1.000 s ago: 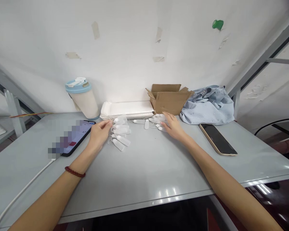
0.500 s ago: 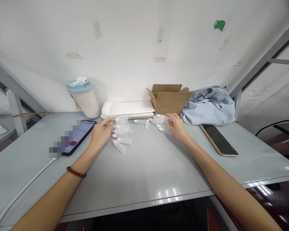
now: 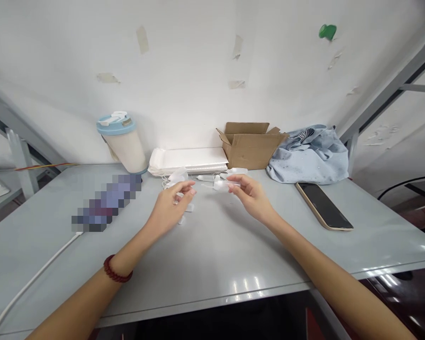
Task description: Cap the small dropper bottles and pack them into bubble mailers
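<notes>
Left hand (image 3: 167, 207): fingers curled, tips near together; cannot tell whether anything is gripped.
Right hand (image 3: 252, 196): thumb and forefinger pinched on a blurred white tag (image 3: 220, 184), pointing toward left hand.
Loose tags (image 3: 178, 175): on grey table (image 3: 198, 274), some partly hidden behind left hand.
Box (image 3: 253, 151): brown cardboard, flaps open, behind right hand.

No legible text or numbers.
</notes>
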Tool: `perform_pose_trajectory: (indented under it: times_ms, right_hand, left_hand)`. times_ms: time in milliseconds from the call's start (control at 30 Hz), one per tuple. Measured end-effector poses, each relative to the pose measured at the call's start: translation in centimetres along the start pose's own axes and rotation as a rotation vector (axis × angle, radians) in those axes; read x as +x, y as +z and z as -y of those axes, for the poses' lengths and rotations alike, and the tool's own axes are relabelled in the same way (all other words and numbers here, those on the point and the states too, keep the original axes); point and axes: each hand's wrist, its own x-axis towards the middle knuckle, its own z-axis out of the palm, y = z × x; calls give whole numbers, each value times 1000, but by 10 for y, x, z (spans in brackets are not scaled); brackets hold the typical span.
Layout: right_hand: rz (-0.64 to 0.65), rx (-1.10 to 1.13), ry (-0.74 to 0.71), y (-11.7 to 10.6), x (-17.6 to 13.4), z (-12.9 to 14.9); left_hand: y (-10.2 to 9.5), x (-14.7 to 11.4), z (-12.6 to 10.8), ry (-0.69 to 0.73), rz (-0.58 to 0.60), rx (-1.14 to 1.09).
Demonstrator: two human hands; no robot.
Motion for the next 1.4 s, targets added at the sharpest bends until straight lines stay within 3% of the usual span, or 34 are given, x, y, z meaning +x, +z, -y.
perform_pose_trajectory:
  times_ms: [133, 500, 1033, 1400]
  right_hand:
    - [73, 40, 2, 6, -6, 5]
    - [110, 4, -43, 8, -10, 10]
    - [128, -24, -30, 10, -12, 10]
    - [131, -144, -89, 10, -13, 11]
  left_hand:
    - [5, -6, -6, -36, 104, -47]
    - [-1, -2, -10, -195, 60, -287]
    - [1, -4, -4, -114, 23, -392]
    - [3, -8, -7, 8, 17, -254]
